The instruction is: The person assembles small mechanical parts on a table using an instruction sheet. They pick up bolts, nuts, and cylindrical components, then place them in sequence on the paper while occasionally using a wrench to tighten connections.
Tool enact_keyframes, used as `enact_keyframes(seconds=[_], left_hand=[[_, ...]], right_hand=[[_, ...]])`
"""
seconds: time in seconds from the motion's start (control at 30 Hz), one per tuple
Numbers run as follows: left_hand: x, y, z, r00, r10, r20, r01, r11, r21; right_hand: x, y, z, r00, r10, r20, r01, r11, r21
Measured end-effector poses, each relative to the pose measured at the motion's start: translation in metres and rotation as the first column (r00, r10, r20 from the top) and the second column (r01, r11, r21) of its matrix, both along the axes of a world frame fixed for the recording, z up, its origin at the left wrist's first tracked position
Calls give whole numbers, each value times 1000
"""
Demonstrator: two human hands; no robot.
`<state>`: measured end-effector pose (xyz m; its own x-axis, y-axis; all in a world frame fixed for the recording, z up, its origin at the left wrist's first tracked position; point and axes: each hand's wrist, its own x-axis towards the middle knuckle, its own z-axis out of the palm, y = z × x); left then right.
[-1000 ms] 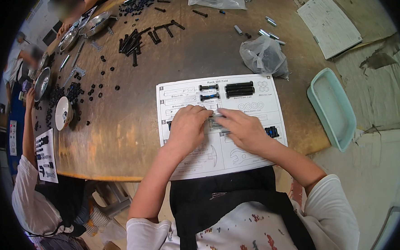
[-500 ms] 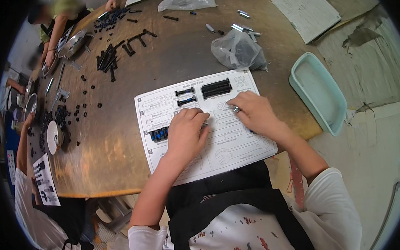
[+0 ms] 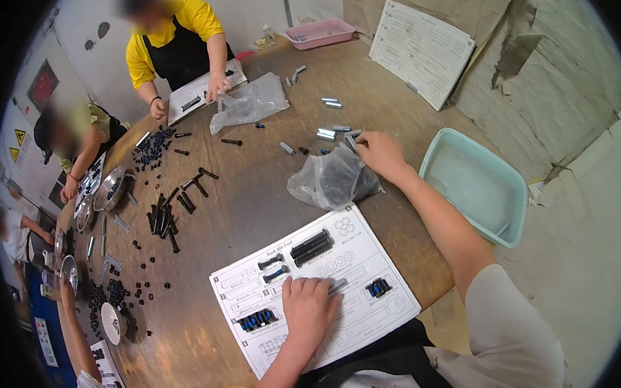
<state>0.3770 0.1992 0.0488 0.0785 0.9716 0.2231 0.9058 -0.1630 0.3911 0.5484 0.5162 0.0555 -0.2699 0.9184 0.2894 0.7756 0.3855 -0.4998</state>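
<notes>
Low centre, the left hand (image 3: 308,308) lies flat, fingers together, on the sheet (image 3: 316,295), touching a grey bolt (image 3: 338,286); best kept pressed there. Upper centre, the right hand (image 3: 381,152) pinches bolts (image 3: 335,131) beside the clear bag (image 3: 332,180) of dark parts. Right, a teal tray (image 3: 475,185), contents unclear.

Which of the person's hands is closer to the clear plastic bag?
Right. The right hand touches the top of the plastic bag, while the left hand rests flat on the paper sheet, well below it.

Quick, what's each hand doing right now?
Left hand: open, flat on the white printed sorting sheet, fingers beside a small grey bolt.
Right hand: fingers curled at the clear plastic bag; grip cannot be told.
</notes>
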Motion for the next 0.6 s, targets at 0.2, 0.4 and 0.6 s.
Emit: enact_keyframes(seconds=[0.2,0.4,0.6], left_hand=[[1,4,-3,998,61,-5,-61,998,1],[4,6,-6,998,64,20,-63,998,-21],[1,-3,-11,991,110,70,-113,993,27]], right_hand=[[-25,85,-60,975,-93,201,122,984,-133],[6,41,-27,1000,16,-18,-17,998,-67],[35,-144,22,774,559,-297,-615,774,-148]])
